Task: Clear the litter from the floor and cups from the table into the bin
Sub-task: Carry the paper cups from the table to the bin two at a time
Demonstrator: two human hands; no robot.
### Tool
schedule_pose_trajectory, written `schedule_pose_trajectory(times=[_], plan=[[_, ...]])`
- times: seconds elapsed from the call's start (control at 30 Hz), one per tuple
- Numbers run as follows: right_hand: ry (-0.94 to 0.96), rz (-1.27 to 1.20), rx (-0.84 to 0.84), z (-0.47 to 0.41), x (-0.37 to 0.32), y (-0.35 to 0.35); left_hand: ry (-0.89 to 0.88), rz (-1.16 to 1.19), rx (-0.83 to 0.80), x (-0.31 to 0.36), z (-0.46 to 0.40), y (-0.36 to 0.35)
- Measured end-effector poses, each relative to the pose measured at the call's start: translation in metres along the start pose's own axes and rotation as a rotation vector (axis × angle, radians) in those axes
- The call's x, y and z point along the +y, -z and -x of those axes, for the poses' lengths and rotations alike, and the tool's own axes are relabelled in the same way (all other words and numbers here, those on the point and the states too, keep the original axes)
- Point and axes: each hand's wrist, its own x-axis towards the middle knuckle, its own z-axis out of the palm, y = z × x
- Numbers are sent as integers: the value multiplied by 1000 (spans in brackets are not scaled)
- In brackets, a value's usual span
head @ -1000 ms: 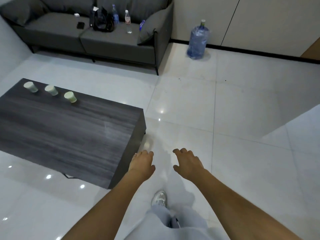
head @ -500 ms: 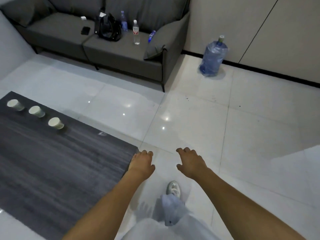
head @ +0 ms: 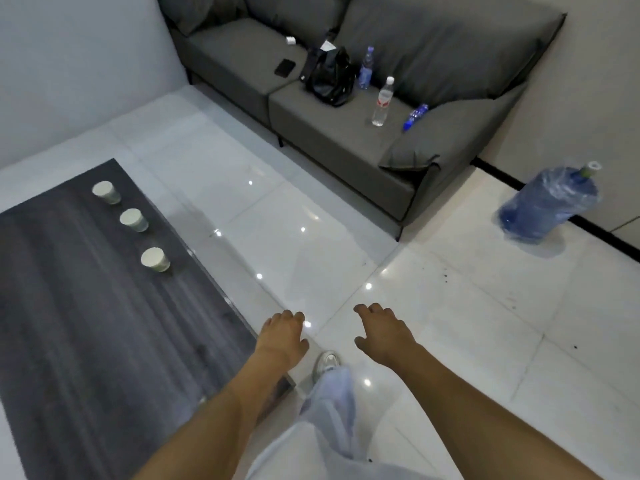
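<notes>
A: White glossy floor tiles (head: 450, 341) are filling most of the view, and we are logging a dark wood-grain table (head: 86, 323) lying at nine o'clock.

B: We are noting three paper cups on it, standing in a row near its far edge: the far cup (head: 105, 192), the middle cup (head: 133, 220) and the near cup (head: 154, 259), each apart from its neighbour.

A: We are seeing the left hand (head: 282, 336) hanging just past the table's corner at six o'clock, fingers loosely curled and holding nothing.

B: The right hand (head: 382, 336) is hanging beside it over the tiles, likewise loosely curled and empty. Both are well apart from the cups.

A: A grey sofa (head: 346, 150) is sitting at twelve o'clock, carrying a black bag (head: 329, 77) and a clear bottle (head: 382, 102) standing upright.

B: We are recording a blue water jug (head: 547, 206) on the floor at two o'clock, and dark specks (head: 445, 277) scattered on the tiles before it.
</notes>
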Motion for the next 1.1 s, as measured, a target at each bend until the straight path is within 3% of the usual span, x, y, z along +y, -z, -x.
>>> schedule_pose_trajectory(times=[0.3, 0.6, 0.9, 1.1], plan=[[182, 137, -45, -152, -45, 114, 192, 165, 82, -49, -102, 97], [412, 295, -162, -292, -115, 184, 458, 339, 140, -115, -177, 153], [681, 479, -214, -426, -223, 251, 742, 490, 228, -183, -241, 221], [852, 559, -242, -473, -311, 257, 930, 623, 227, -229, -244, 231]])
